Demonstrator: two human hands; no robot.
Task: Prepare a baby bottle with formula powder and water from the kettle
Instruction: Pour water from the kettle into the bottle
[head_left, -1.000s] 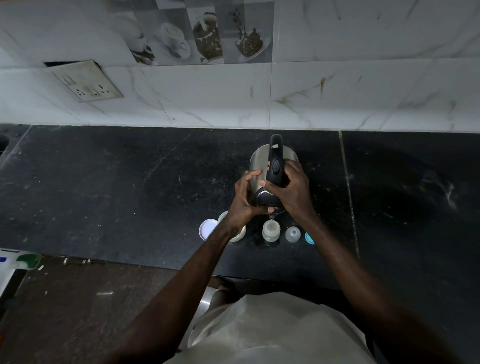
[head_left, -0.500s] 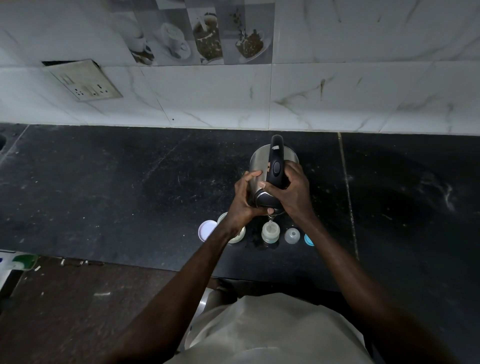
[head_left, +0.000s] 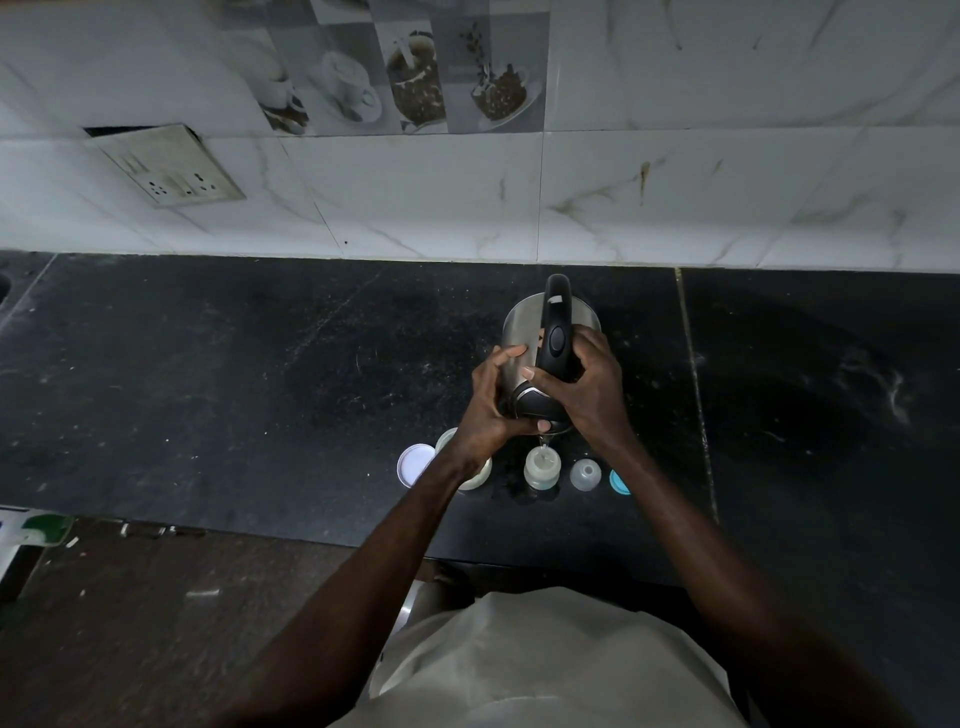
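Steel kettle (head_left: 524, 332) tipped spout-down, handle clasped in right grip (head_left: 587, 395), body cupped by left grip (head_left: 488, 405). Probably hot against bare fingers: could flinch and swing the thin stream off the narrow mouth of the bottle (head_left: 541, 467), standing unheld just below, or knock it over. Overfilling possible too. Around: marbled wall tiles (head_left: 675, 197), scuffed black stone tabletop (head_left: 260, 389), clear cap (head_left: 585, 474) beside the bottle.

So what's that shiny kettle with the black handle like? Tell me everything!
The shiny steel kettle has a black plastic handle with an oval button. It is tipped forward above the black counter, spout over the small clear baby bottle. The right hand grips its handle; the left hand holds its side.
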